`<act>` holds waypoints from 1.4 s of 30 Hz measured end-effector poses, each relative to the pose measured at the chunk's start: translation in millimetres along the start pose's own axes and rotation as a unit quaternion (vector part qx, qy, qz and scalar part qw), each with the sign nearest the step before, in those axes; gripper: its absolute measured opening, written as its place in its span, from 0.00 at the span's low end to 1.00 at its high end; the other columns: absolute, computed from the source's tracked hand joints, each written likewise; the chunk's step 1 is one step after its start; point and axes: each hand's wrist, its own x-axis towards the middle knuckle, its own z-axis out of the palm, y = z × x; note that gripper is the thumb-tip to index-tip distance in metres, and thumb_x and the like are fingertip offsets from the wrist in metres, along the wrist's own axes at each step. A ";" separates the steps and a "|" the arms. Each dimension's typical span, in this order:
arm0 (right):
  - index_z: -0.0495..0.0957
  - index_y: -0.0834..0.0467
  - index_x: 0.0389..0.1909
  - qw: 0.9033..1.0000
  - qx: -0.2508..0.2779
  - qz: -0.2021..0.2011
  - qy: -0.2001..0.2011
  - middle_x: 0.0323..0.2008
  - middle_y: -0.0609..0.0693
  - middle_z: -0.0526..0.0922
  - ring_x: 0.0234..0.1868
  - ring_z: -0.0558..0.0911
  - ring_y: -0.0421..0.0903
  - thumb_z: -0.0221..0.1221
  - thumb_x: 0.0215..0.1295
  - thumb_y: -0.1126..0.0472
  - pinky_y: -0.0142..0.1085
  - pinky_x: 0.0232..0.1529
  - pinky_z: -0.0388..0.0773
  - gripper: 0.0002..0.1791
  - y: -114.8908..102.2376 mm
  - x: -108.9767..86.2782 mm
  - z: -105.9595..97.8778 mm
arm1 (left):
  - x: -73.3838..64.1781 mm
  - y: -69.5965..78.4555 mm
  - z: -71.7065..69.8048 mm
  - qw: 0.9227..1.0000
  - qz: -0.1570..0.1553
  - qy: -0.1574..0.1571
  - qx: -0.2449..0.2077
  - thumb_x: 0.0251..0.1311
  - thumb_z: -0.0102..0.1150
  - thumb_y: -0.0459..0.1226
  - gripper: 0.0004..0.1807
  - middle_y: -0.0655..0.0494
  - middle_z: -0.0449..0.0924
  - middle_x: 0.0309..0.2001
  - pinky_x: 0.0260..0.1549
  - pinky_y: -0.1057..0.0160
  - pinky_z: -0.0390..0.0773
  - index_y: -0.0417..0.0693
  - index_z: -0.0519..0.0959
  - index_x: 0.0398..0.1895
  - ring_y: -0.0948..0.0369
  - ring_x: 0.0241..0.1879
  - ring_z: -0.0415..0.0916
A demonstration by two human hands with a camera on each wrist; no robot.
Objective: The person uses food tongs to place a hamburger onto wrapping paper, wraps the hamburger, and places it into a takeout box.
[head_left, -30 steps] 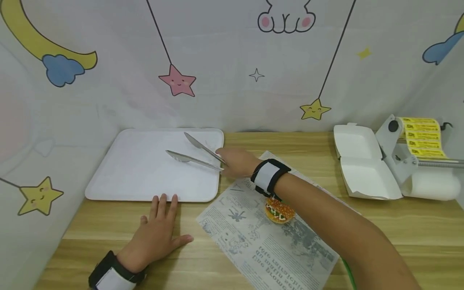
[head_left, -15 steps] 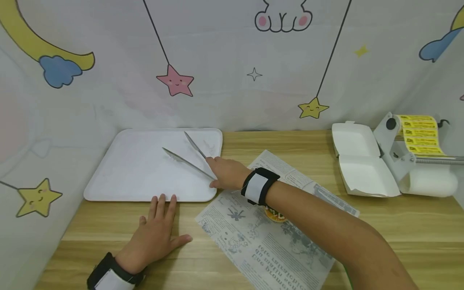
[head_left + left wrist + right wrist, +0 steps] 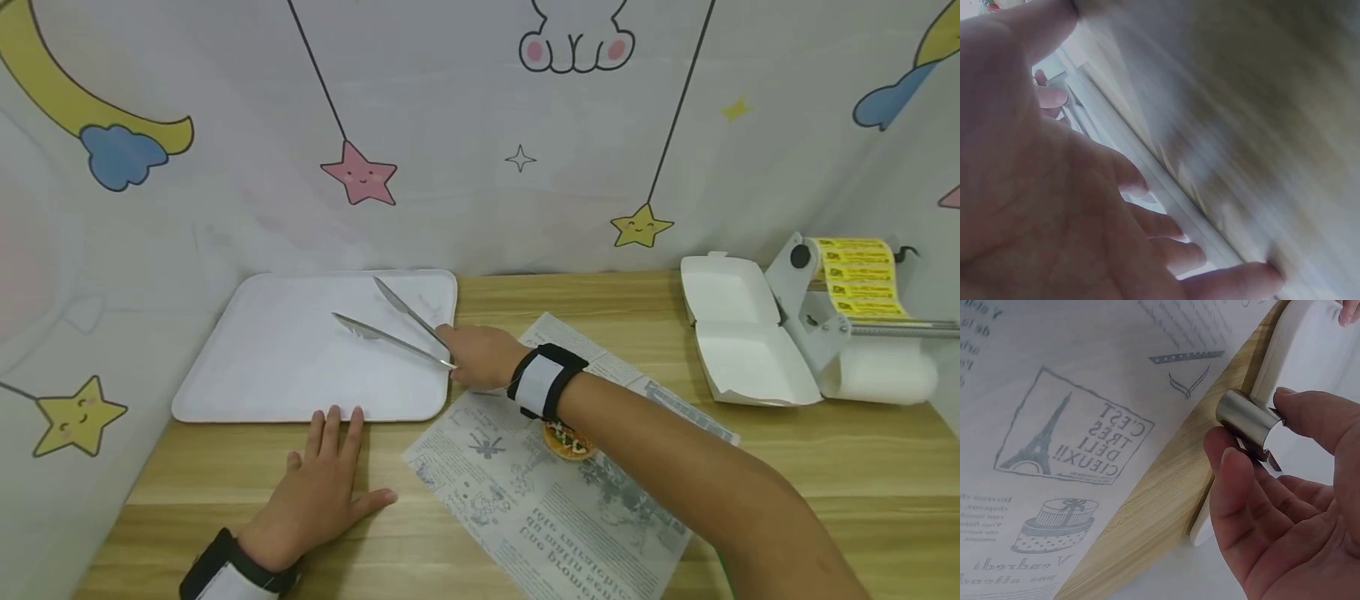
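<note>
My right hand holds metal tongs by their closed end, at the right edge of a white tray. The two tong arms spread apart over the tray with nothing between them; whether the tips touch it I cannot tell. In the right wrist view, thumb and fingers surround the bent metal end of the tongs. My left hand lies with fingers spread on the table, fingertips at the tray's near edge. Under my right forearm, a toy-like sesame burger sits on printed paper, partly hidden by the wrist strap.
An open white clamshell box stands at the right. Beside it is a label dispenser with a roll of yellow labels. A cartoon-printed cloth hangs behind the wooden table.
My right hand has shifted slightly down with the tongs, and the wrist covers more of the burger. The tong arms stay spread. My left hand has not visibly moved.
</note>
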 end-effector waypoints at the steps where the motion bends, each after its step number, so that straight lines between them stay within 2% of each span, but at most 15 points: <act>1: 0.67 0.61 0.72 1.000 0.000 0.001 0.001 0.53 0.58 0.87 0.46 0.87 0.49 0.64 0.76 0.59 0.42 0.48 0.85 0.28 0.6 0.7 0.8 | 0.4 0.3 0.5 1.000 0.000 -0.001 0.000 0.59 0.68 0.67 0.64 0.16 0.51 0.76 0.51 0.19 0.73 0.26 0.54 0.80 0.21 0.76 0.50; 7: 0.68 0.60 0.70 1.000 -0.006 -0.006 0.021 0.55 0.58 0.86 0.53 0.87 0.51 0.65 0.75 0.60 0.43 0.52 0.85 0.28 3.3 6.9 4.4 | -0.5 -0.7 3.3 1.000 0.000 0.003 -0.008 0.59 0.68 0.65 0.64 0.16 0.51 0.76 0.51 0.18 0.73 0.27 0.54 0.80 0.22 0.76 0.49; 12: 0.68 0.60 0.71 1.000 -0.013 -0.002 0.022 0.53 0.56 0.86 0.51 0.87 0.50 0.65 0.75 0.50 0.43 0.50 0.85 0.32 8.3 6.1 2.8 | -1.0 -2.2 5.1 1.000 0.001 0.011 -0.006 0.60 0.69 0.64 0.63 0.17 0.52 0.76 0.50 0.18 0.72 0.27 0.54 0.81 0.22 0.76 0.50; 15: 0.64 0.63 0.76 1.000 -0.020 0.002 0.024 0.63 0.59 0.81 0.57 0.85 0.51 0.60 0.77 0.43 0.42 0.54 0.85 0.38 12.1 -1.1 -4.7 | -0.2 -3.0 6.7 1.000 0.001 0.013 -0.006 0.59 0.69 0.64 0.63 0.17 0.51 0.76 0.51 0.18 0.72 0.27 0.54 0.81 0.22 0.76 0.50; 17: 0.59 0.65 0.80 0.999 -0.009 0.005 0.032 0.72 0.62 0.74 0.65 0.82 0.53 0.55 0.80 0.41 0.43 0.59 0.83 0.42 13.6 -9.9 -13.5 | 0.2 -3.9 7.4 1.000 -0.001 0.016 -0.007 0.59 0.69 0.64 0.63 0.17 0.51 0.77 0.51 0.18 0.72 0.28 0.54 0.81 0.22 0.76 0.49; 19: 0.57 0.67 0.81 0.999 -0.003 0.001 0.047 0.76 0.65 0.67 0.69 0.79 0.56 0.52 0.82 0.41 0.45 0.64 0.81 0.42 16.4 -22.0 -22.8 | 0.4 -4.7 8.0 1.000 -0.003 0.017 -0.008 0.59 0.70 0.64 0.64 0.17 0.51 0.77 0.52 0.17 0.71 0.28 0.54 0.81 0.22 0.76 0.49; 24: 0.58 0.65 0.80 0.994 0.027 -0.012 0.101 0.77 0.64 0.66 0.71 0.77 0.59 0.51 0.83 0.42 0.50 0.69 0.77 0.39 31.4 -73.6 -35.9 | 1.0 -4.2 9.7 1.000 -0.001 0.017 -0.013 0.58 0.70 0.65 0.64 0.17 0.50 0.77 0.52 0.17 0.70 0.27 0.53 0.81 0.22 0.76 0.49; 27: 0.59 0.63 0.81 0.991 0.043 -0.004 0.130 0.77 0.64 0.66 0.72 0.75 0.60 0.56 0.81 0.44 0.54 0.70 0.76 0.39 46.6 -115.0 -33.9 | 0.9 -4.0 10.4 1.000 -0.002 0.019 -0.015 0.59 0.70 0.64 0.64 0.17 0.50 0.77 0.52 0.17 0.70 0.27 0.53 0.81 0.21 0.76 0.48; 29: 0.59 0.63 0.80 0.989 0.042 0.015 0.142 0.78 0.64 0.65 0.74 0.72 0.61 0.58 0.79 0.44 0.56 0.70 0.75 0.40 58.7 -144.9 -29.0 | 0.9 -3.2 10.7 1.000 -0.002 0.023 -0.014 0.59 0.70 0.64 0.64 0.16 0.50 0.77 0.52 0.17 0.70 0.27 0.53 0.81 0.21 0.76 0.48; 32: 0.59 0.63 0.80 0.988 0.037 0.050 0.144 0.78 0.65 0.62 0.76 0.69 0.64 0.61 0.77 0.45 0.60 0.69 0.74 0.42 75.6 -189.9 -19.1 | 1.5 -2.9 10.4 1.000 -0.002 0.023 -0.013 0.59 0.69 0.65 0.64 0.17 0.49 0.77 0.52 0.17 0.70 0.27 0.52 0.81 0.22 0.76 0.48; 36: 0.58 0.64 0.81 0.987 0.038 0.092 0.122 0.79 0.68 0.59 0.76 0.67 0.69 0.63 0.75 0.44 0.65 0.67 0.74 0.45 92.6 -242.4 -1.6 | 2.4 -3.2 10.8 0.999 -0.003 0.024 -0.025 0.59 0.70 0.64 0.64 0.17 0.49 0.77 0.52 0.16 0.69 0.28 0.52 0.81 0.21 0.76 0.48; 39: 0.57 0.64 0.81 0.988 0.039 0.113 0.102 0.79 0.70 0.58 0.75 0.66 0.71 0.65 0.72 0.40 0.66 0.67 0.73 0.49 102.6 -271.1 18.1 | 2.2 -3.0 9.1 0.999 -0.004 0.024 -0.029 0.58 0.71 0.64 0.64 0.18 0.48 0.78 0.53 0.15 0.68 0.27 0.53 0.81 0.22 0.76 0.47; 42: 0.58 0.68 0.80 0.988 0.032 0.123 0.086 0.79 0.73 0.57 0.75 0.65 0.73 0.66 0.69 0.38 0.67 0.67 0.72 0.53 109.8 -289.0 42.6 | 2.0 -0.8 7.4 0.999 0.000 0.031 -0.024 0.57 0.72 0.64 0.64 0.19 0.48 0.78 0.53 0.16 0.69 0.28 0.54 0.81 0.23 0.77 0.48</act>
